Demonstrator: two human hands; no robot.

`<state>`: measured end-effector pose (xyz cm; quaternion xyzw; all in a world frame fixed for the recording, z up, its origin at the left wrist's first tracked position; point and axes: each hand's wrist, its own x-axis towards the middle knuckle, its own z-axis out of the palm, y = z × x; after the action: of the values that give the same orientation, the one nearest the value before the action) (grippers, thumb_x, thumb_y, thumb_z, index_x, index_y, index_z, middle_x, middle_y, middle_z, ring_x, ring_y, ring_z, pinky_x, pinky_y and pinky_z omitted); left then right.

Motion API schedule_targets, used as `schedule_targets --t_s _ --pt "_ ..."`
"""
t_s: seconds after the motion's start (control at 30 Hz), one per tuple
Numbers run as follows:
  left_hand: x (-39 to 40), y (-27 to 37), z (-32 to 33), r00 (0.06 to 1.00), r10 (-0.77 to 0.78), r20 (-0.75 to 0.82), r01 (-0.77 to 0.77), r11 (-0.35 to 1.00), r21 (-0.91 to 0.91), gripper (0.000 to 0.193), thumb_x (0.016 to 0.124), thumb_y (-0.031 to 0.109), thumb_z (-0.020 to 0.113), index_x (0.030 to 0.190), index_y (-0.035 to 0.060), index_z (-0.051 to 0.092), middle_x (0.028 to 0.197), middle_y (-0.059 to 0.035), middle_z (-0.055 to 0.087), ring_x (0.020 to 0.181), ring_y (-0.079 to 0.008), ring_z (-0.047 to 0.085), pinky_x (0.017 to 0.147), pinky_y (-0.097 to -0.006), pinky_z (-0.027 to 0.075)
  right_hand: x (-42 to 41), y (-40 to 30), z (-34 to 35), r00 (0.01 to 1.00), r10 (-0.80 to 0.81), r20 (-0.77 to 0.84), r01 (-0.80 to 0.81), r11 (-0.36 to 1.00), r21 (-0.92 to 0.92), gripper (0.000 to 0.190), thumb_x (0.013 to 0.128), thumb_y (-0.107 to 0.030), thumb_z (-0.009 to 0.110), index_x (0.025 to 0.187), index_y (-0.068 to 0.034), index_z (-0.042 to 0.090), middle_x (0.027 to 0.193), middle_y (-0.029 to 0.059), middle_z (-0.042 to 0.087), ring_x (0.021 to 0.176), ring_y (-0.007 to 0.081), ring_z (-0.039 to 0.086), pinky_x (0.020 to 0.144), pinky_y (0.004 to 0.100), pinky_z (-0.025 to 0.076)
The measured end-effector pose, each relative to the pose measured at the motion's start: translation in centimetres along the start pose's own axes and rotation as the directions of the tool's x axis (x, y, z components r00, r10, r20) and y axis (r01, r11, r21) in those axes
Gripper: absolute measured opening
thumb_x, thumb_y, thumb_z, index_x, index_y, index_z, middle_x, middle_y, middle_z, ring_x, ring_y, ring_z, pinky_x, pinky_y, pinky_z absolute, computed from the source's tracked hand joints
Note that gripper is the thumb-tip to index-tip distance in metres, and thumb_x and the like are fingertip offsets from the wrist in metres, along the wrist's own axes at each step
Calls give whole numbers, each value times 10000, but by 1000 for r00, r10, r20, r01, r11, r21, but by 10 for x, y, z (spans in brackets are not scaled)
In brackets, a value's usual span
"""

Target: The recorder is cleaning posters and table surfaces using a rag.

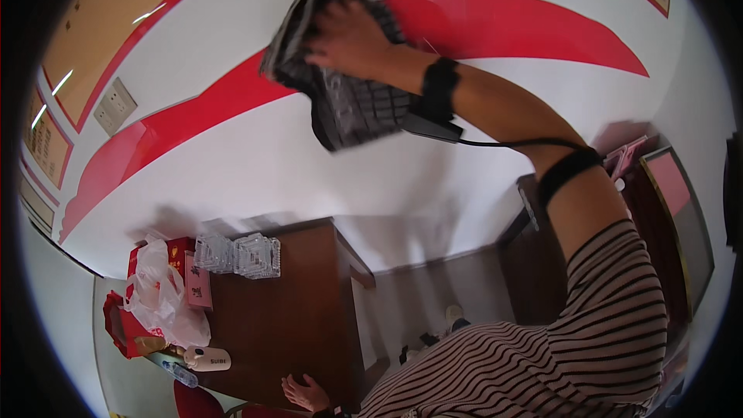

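High against the white wall (371,186), my right hand (354,40) holds a dark checked cloth (371,104). The hand and the cloth's upper folds are blurred. Its lower part hangs below my wrist, overlapping a glossy red band (499,23) on the wall. A black strap with a small device and a cable sits on that forearm. Low in the view, my left hand (305,392) has its fingers apart and holds nothing. It is over the brown wooden table (290,325), near its edge; contact with the top cannot be made out.
Stacked clear glass ashtrays (255,255), a white plastic bag (168,302), a red box and a white bottle (207,358) crowd the table's left end. A wall socket (115,106) and red-edged framed panels (122,23) are at upper left. Dark furniture (534,255) stands at right.
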<state>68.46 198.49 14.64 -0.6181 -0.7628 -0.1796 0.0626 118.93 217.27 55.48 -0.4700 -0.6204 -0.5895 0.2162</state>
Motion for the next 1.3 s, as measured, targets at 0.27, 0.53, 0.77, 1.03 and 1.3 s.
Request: schedule_targets --t_s 0.27,0.53,0.77,1.03,1.3 --pt "-2 -6 3 999 -43 14 43 999 -6 369 747 179 564 1079 67 445 1186 -142 407 1108 -313 368 926 -437 283 -12 16 2 938 -197 285 192 980 44 401 673 -369 573 960 -90 591 1056 48 519 1032 229 428 876 360 344" --pt "1 -7 3 999 -30 14 29 999 35 363 755 179 557 1082 68 444 1197 -126 404 1111 -292 372 914 -425 298 -98 116 -17 972 -20 235 41 995 -87 440 696 -396 549 1031 -111 566 1114 99 514 1021 277 463 902 395 335" --pt "2 26 -17 985 110 -135 -122 989 -86 423 756 372 576 1063 88 508 1098 -135 497 1063 -289 431 910 -445 319 -150 185 -89 932 249 264 -193 956 -219 513 780 -445 428 1134 -78 485 1206 127 444 1100 330 385 953 471 227" --pt "8 -32 42 999 39 -34 -47 966 -253 429 788 398 513 1107 113 479 1241 -124 380 1179 -323 294 995 -422 214 -195 209 -49 353 793 -496 -915 403 -8 557 681 -453 554 1047 -34 523 1103 203 478 1026 394 395 884 466 280" --pt "33 30 43 966 251 -56 -256 923 -289 385 771 324 528 1076 91 494 1167 -128 420 1108 -311 349 945 -415 263 -278 127 -67 -353 935 32 -724 -295 623 411 769 -248 523 1081 6 434 1085 255 466 982 387 471 805 403 390"
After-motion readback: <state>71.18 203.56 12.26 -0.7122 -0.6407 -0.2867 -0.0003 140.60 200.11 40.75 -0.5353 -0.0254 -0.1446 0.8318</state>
